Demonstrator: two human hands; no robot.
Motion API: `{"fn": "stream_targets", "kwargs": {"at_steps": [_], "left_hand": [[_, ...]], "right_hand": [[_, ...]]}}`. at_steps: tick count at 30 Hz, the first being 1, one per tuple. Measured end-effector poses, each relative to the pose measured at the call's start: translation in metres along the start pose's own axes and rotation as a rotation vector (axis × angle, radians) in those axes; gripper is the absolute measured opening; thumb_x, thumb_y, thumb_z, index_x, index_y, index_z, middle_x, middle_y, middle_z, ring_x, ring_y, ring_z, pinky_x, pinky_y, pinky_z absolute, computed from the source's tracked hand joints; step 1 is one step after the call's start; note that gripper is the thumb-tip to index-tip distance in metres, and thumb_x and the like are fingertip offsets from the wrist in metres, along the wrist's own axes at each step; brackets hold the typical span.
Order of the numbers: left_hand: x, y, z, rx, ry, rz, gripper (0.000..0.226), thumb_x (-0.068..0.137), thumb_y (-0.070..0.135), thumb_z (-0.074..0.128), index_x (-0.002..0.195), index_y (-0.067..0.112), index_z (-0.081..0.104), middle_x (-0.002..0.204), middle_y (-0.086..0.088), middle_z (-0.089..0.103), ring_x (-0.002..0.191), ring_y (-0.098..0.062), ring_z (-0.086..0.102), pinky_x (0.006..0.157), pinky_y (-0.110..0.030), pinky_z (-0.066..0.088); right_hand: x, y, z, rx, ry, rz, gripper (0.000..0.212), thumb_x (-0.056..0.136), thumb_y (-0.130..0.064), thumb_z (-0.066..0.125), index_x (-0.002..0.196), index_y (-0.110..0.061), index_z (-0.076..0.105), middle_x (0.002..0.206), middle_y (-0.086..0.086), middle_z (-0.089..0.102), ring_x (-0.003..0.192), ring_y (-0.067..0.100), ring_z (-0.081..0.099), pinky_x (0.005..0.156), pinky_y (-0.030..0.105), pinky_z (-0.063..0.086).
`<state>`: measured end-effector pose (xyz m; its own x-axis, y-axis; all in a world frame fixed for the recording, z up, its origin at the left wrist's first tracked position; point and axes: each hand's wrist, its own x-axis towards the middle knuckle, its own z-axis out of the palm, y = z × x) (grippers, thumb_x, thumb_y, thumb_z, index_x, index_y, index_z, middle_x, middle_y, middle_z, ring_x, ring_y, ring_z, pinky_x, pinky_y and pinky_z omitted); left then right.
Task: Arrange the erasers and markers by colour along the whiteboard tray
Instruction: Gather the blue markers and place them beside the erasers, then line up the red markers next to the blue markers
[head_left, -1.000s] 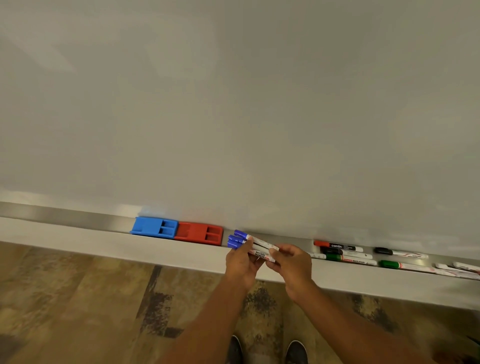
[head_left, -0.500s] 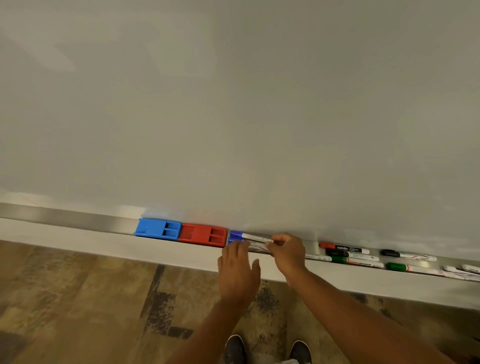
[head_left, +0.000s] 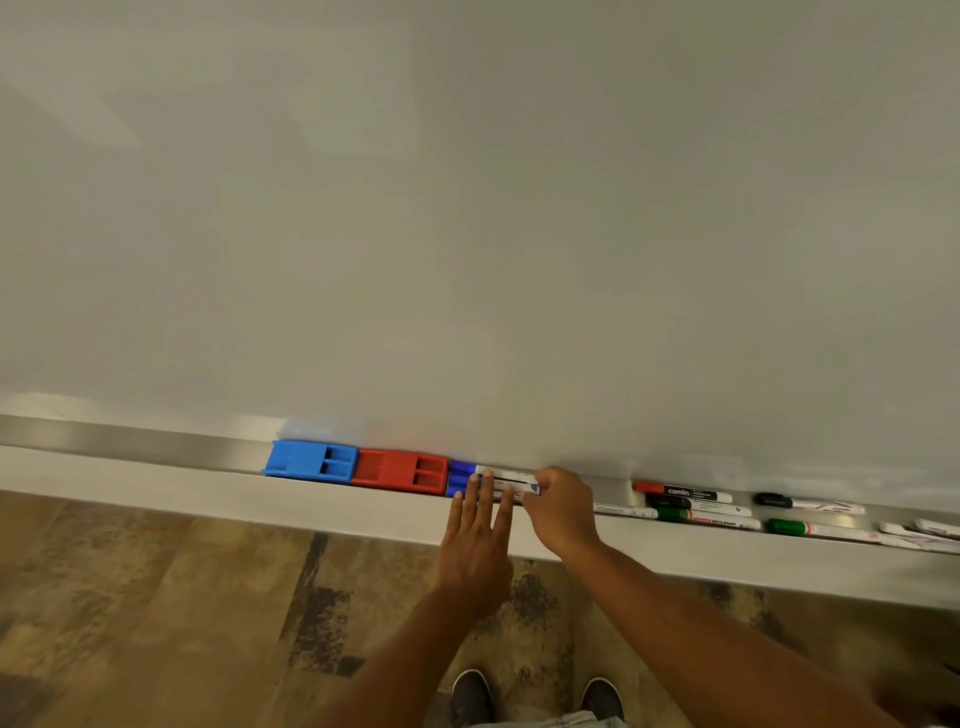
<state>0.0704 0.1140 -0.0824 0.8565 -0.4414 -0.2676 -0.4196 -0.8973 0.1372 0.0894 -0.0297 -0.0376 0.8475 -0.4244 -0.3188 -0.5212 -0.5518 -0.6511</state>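
On tray: left hand (head_left: 475, 545) flat, fingers spread over blue markers (head_left: 462, 479); right hand (head_left: 563, 512) pinching their ends.

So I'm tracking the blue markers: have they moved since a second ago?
Yes. The blue markers went from held above the tray down into it, caps against the red eraser.

— What does the wearer have on?
— Bare forearms, no sleeves showing; left hand (head_left: 475, 551) and right hand (head_left: 563, 512) without rings; dark shoes (head_left: 471, 696); pale grey garment hem (head_left: 566, 721).
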Motion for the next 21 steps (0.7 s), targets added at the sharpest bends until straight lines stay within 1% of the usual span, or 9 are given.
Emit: {"fn": "stream_targets", "kwargs": {"at_steps": [3,6,9,11,13,15,16,19,21], "left_hand": [[0.0,-0.005,0.003,-0.006,-0.005,0.014,0.093,0.104,0.03,0.046,0.162,0.025,-0.027,0.164,-0.012,-0.044,0.151,-0.03,-0.042,0.128,-0.051,-0.017],[-0.001,-0.01,0.004,-0.003,0.002,0.022,0.093,0.103,0.028,0.046,0.162,0.025,-0.026,0.164,-0.011,-0.043,0.152,-0.031,-0.041,0.126,-0.049,-0.021],[-0.002,-0.016,0.002,-0.001,0.007,0.019,0.097,0.1,0.026,0.047,0.161,0.024,-0.029,0.163,-0.01,-0.046,0.15,-0.029,-0.044,0.122,-0.044,-0.03],[-0.003,-0.017,0.001,0.001,-0.001,0.029,0.101,0.099,0.029,0.049,0.159,0.023,-0.032,0.163,-0.01,-0.045,0.15,-0.029,-0.045,0.119,-0.044,-0.033],[-0.005,-0.017,0.0,0.0,-0.005,0.046,0.107,0.098,0.034,0.051,0.156,0.024,-0.038,0.163,-0.011,-0.046,0.15,-0.03,-0.045,0.118,-0.044,-0.032],[-0.007,-0.017,-0.004,-0.011,0.003,0.057,0.111,0.098,0.039,0.052,0.152,0.023,-0.043,0.162,-0.011,-0.048,0.151,-0.03,-0.043,0.12,-0.044,-0.03],[-0.008,-0.017,-0.006,-0.021,0.009,0.062,0.112,0.099,0.042,0.052,0.151,0.021,-0.044,0.161,-0.011,-0.048,0.152,-0.03,-0.042,0.122,-0.043,-0.028],[-0.011,-0.013,-0.012,-0.048,0.019,0.077,0.105,0.102,0.048,0.047,0.152,0.017,-0.04,0.163,-0.011,-0.045,0.152,-0.03,-0.041,0.124,-0.042,-0.027],[-0.013,-0.009,-0.014,-0.054,0.02,0.088,0.101,0.104,0.049,0.046,0.154,0.016,-0.034,0.164,-0.011,-0.042,0.153,-0.03,-0.039,0.121,-0.041,-0.027]], "right_hand": [[-0.002,0.0,0.0,0.005,-0.032,0.0,0.026,0.096,-0.023,0.069,0.116,-0.007,0.07,0.113,0.013,0.071,0.09,0.02,0.061,0.075,0.025,0.044],[-0.005,-0.002,-0.002,0.029,-0.055,-0.013,0.028,0.097,-0.022,0.069,0.122,-0.01,0.068,0.117,0.008,0.07,0.104,0.024,0.067,0.082,0.024,0.048],[-0.009,-0.003,-0.006,0.037,-0.049,-0.045,0.016,0.096,-0.018,0.069,0.109,-0.009,0.069,0.101,0.005,0.068,0.091,0.02,0.064,0.074,0.024,0.046],[-0.01,0.001,-0.012,0.044,-0.031,-0.061,0.004,0.096,-0.012,0.066,0.096,-0.009,0.068,0.09,0.003,0.066,0.084,0.02,0.062,0.067,0.029,0.048],[-0.011,0.009,-0.021,0.07,-0.015,-0.079,0.011,0.097,-0.008,0.061,0.102,-0.011,0.071,0.097,0.003,0.07,0.09,0.018,0.064,0.075,0.031,0.053],[-0.012,0.019,-0.033,0.063,0.013,-0.111,0.023,0.098,-0.005,0.06,0.116,-0.012,0.072,0.109,0.001,0.071,0.099,0.017,0.064,0.083,0.025,0.051],[-0.011,0.025,-0.04,0.054,0.03,-0.131,0.024,0.098,-0.003,0.06,0.118,-0.009,0.071,0.111,0.003,0.071,0.101,0.019,0.065,0.085,0.025,0.051],[-0.009,0.049,-0.058,0.031,0.083,-0.169,0.017,0.096,0.001,0.058,0.106,-0.002,0.07,0.104,0.012,0.072,0.097,0.026,0.066,0.087,0.038,0.058],[-0.01,0.067,-0.067,-0.03,0.119,-0.198,0.013,0.096,-0.003,0.058,0.101,-0.005,0.07,0.1,0.01,0.071,0.094,0.026,0.066,0.084,0.042,0.058]]}}
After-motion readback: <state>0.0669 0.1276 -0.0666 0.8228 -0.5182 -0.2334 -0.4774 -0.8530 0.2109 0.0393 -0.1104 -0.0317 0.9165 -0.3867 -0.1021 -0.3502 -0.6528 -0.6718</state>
